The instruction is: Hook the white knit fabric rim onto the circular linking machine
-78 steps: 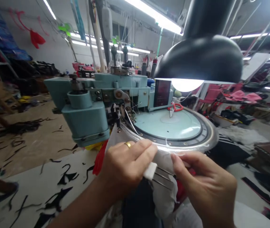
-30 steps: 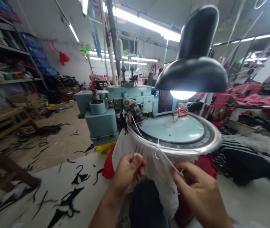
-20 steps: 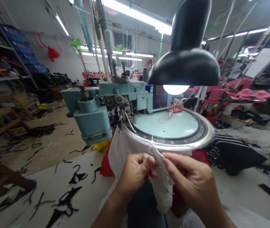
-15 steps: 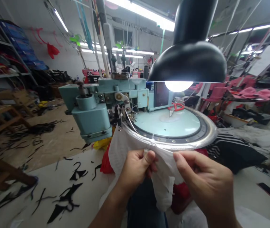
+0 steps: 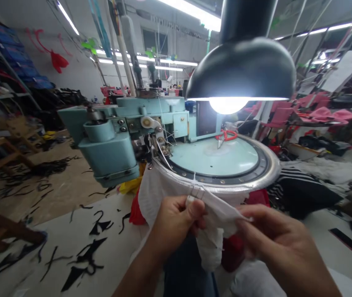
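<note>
White fabric hangs from the toothed metal rim of a round dial on a pale green linking machine. My left hand pinches the fabric just below the front of the rim, thumb over the fingers. To its right, my right hand grips the fabric's edge between thumb and fingers, with the cloth stretched between both hands. The loose end of the cloth droops below them. Red-handled scissors rest on the dial's flat top.
A black lamp shines low over the dial. Black fabric scraps litter the floor at left, near a wooden stool. Black striped cloth lies at right. Pink fabric is piled farther back.
My right hand has moved right and down from the rim, drawing the fabric's edge out with it. My left hand keeps its pinch. The camera view has shifted slightly.
</note>
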{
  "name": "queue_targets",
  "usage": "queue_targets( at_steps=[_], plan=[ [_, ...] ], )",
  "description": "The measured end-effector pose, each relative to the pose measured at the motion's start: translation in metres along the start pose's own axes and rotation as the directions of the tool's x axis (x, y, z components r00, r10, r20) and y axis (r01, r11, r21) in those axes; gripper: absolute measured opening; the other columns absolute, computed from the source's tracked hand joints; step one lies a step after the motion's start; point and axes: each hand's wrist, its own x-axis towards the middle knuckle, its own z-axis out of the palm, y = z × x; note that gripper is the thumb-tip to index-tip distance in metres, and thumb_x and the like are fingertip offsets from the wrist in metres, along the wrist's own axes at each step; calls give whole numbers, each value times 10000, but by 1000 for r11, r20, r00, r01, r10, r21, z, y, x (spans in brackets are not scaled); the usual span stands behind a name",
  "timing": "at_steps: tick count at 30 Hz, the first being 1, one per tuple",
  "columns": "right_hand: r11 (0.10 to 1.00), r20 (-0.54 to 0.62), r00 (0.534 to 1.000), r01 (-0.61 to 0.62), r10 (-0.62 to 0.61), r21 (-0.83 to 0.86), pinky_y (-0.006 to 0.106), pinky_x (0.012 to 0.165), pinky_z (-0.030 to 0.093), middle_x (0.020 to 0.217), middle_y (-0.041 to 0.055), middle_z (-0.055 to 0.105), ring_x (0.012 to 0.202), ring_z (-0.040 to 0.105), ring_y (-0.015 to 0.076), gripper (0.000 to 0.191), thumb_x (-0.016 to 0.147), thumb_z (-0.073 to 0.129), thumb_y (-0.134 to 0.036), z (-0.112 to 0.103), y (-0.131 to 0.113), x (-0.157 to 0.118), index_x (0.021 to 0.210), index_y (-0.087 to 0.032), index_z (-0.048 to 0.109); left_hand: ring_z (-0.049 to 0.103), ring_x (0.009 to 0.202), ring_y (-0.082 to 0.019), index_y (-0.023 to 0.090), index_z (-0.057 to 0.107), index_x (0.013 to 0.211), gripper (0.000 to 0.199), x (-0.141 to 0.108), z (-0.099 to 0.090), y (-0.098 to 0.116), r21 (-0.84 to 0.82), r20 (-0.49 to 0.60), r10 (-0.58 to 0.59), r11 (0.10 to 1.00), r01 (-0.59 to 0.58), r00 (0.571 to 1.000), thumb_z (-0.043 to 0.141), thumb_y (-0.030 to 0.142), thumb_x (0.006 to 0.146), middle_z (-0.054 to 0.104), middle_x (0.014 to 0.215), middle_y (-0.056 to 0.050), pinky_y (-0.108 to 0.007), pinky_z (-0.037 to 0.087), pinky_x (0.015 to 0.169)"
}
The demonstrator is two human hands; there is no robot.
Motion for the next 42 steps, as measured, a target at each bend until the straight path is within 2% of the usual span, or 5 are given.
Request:
queue_targets(
  at_steps=[3, 7, 15, 23, 42],
  plan=[
    [987, -43, 988, 147, -150, -62, 214, 494, 525, 710, 11, 735, 547, 661, 147, 182, 832, 717, -340, 9, -11, 7, 957, -216, 763, 485, 412, -81, 105, 645, 609, 613, -1, 4, -6, -52, -22, -9, 999, 7, 1000, 676, 702, 744, 606, 529, -42, -191, 330, 408],
    [866, -238, 851, 389, -468, -313, 217, 591, 528, 768, -12, 759, 630, 684, 138, 64, 816, 741, -245, 27, -20, 17, 868, -242, 778, 476, 400, -80, 103, 680, 714, 603, -1, 9, -12, -140, -24, -43, 989, 39, 999, 686, 705, 733, 604, 529, -29, -187, 306, 389],
    [781, -337, 753, 357, -566, -513, 233, 593, 470, 697, -36, 717, 578, 621, 110, 66, 845, 734, -259, 29, -20, 16, 787, -228, 731, 500, 419, -80, 107, 676, 675, 565, -3, 13, -11, -91, -62, 7, 996, -13, 998, 692, 666, 759, 637, 550, -45, -190, 369, 421],
    [819, -226, 830, 388, -509, -422, 193, 534, 498, 712, -51, 719, 550, 634, 100, 52, 827, 737, -254, 29, -15, 12, 877, -240, 732, 517, 417, -84, 109, 688, 703, 569, 1, 5, -8, -89, 11, 23, 996, -22, 1000, 683, 674, 759, 636, 558, -39, -188, 373, 415],
    [774, -320, 746, 393, -584, -496, 175, 593, 471, 665, -62, 705, 546, 601, 68, 77, 843, 735, -230, 44, -26, 17, 767, -229, 724, 503, 405, -77, 104, 659, 639, 585, -2, 3, -6, -83, -64, 37, 996, -43, 997, 705, 680, 733, 615, 519, -35, -174, 376, 400]
  ],
)
